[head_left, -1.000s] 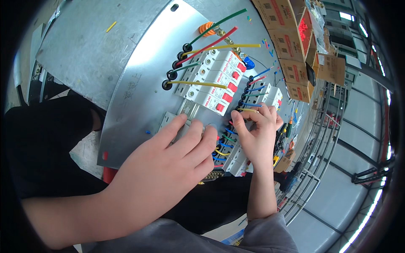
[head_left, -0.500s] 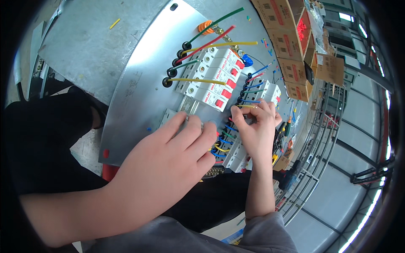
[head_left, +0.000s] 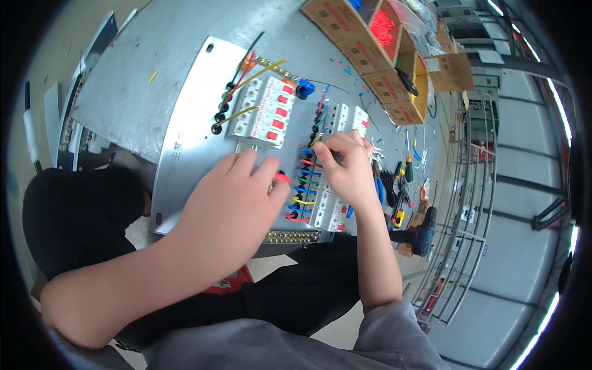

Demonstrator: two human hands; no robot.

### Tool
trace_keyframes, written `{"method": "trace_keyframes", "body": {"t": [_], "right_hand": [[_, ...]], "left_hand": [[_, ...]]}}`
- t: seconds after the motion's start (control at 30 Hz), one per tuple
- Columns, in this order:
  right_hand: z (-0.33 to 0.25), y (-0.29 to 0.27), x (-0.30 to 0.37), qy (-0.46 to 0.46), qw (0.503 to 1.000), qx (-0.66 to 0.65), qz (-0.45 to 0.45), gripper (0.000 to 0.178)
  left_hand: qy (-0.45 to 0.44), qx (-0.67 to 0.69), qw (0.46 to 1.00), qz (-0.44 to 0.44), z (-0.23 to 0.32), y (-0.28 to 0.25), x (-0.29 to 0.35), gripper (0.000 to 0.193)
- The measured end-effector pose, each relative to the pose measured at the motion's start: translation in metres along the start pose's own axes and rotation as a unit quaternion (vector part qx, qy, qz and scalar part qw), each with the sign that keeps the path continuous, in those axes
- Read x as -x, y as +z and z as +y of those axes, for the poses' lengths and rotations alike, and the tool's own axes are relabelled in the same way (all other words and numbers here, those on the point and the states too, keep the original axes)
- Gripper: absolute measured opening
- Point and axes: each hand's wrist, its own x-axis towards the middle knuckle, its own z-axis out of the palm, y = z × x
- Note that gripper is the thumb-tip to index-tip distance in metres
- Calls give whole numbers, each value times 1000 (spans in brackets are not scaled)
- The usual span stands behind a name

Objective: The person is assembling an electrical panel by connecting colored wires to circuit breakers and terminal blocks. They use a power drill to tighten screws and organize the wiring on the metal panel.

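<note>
A large metal mounting plate (head_left: pixel 185 142) lies tilted before me. On it sits a row of white circuit breakers (head_left: pixel 262 114) with red levers. My left hand (head_left: pixel 231 206) curls over a further circuit breaker below that row; its body is mostly hidden, and a red lever (head_left: pixel 282 177) shows by the fingertips. My right hand (head_left: pixel 346 161) pinches a short yellow wire (head_left: pixel 318 139) beside the right-hand column of smaller breakers (head_left: pixel 327 206). Coloured wires (head_left: pixel 303 191) come up through black grommets along that column. Longer green, red and yellow wires (head_left: pixel 262 73) rise next to the upper row.
Brass terminal strips (head_left: pixel 290 237) lie along the plate's near edge and far end. Cardboard bins (head_left: pixel 364 55) with red and blue parts stand at the back right. A screwdriver (head_left: pixel 409 166), pliers and a power drill (head_left: pixel 422 237) are at the right. Wire scraps litter the metal table (head_left: pixel 123 92).
The view has shifted, so the plate appears farther up-left and smaller. My left hand has drawn its fingers in over the breaker. My right hand still pinches the yellow wire.
</note>
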Motion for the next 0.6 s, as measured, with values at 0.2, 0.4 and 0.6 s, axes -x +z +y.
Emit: {"method": "trace_keyframes", "body": {"t": [0.2, 0.4, 0.6], "right_hand": [[16, -17, -1, 77, 965, -247, 38, 16], [35, -17, -1, -86, 992, -62, 75, 21], [26, -8, -19, -46, 998, 17, 36, 21]], "left_hand": [[-24, 56, 994, 87, -5, 11, -32, 28], [19, -17, 984, 174, 1, 20, -78, 31], [28, -85, 981, 172, -14, 42, -112, 15]]}}
